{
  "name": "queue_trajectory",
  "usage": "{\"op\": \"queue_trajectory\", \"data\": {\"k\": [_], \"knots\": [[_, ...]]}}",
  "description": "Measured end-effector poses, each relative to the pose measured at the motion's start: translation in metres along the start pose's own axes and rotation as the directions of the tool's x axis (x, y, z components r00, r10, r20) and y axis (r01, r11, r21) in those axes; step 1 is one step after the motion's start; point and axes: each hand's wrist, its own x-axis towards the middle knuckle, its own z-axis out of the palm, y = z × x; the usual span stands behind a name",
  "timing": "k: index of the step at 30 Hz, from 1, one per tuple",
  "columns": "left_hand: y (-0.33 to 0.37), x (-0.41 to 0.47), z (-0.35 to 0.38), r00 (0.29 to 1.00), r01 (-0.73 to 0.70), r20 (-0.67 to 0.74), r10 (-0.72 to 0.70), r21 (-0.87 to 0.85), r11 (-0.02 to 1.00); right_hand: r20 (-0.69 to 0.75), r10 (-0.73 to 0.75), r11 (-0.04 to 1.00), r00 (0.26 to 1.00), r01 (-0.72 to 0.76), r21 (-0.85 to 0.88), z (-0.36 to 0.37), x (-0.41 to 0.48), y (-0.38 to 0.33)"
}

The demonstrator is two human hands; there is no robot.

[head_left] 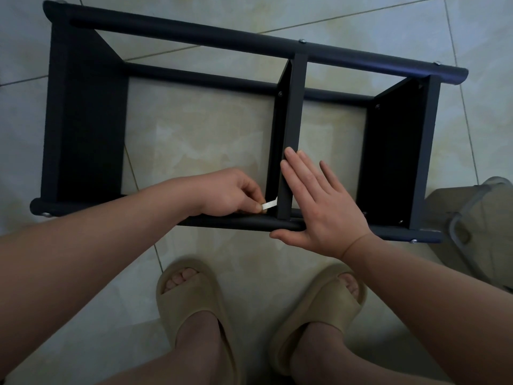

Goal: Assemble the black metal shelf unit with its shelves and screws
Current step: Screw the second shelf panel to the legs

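Note:
The black metal shelf unit (244, 43) lies on its side on the tiled floor, with three shelf panels fixed between its round tubes. My left hand (230, 194) pinches a small silver hex key (269, 204) whose tip points at the lower corner of the middle shelf (290, 129). My right hand (322, 204) lies flat, fingers spread, against the right face of that middle shelf, with the thumb on the near tube (244, 222). Silver screw heads (302, 41) show on the tubes.
A clear plastic container (477, 207) stands on the floor at the right edge, close to the unit's right end. My two feet in beige slippers (194, 301) stand just in front of the near tube. Pale floor tiles surround the unit.

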Motion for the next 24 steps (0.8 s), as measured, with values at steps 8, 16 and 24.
{"op": "queue_trajectory", "data": {"k": [8, 16, 24], "knots": [[0.008, 0.001, -0.011, 0.986, -0.066, -0.129, 0.105, 0.272, 0.960, 0.003, 0.002, 1.000, 1.000, -0.002, 0.005, 0.000, 0.000, 0.000], [0.018, 0.005, 0.001, 0.994, 0.071, -0.037, -0.104, -0.510, 0.857, -0.007, 0.003, 1.000, 1.000, -0.003, 0.012, 0.000, 0.000, -0.001], [0.015, 0.012, 0.008, 0.983, 0.027, -0.119, -0.142, -0.669, 0.743, -0.020, 0.004, 1.000, 1.000, -0.004, 0.018, 0.001, 0.000, -0.001]]}}
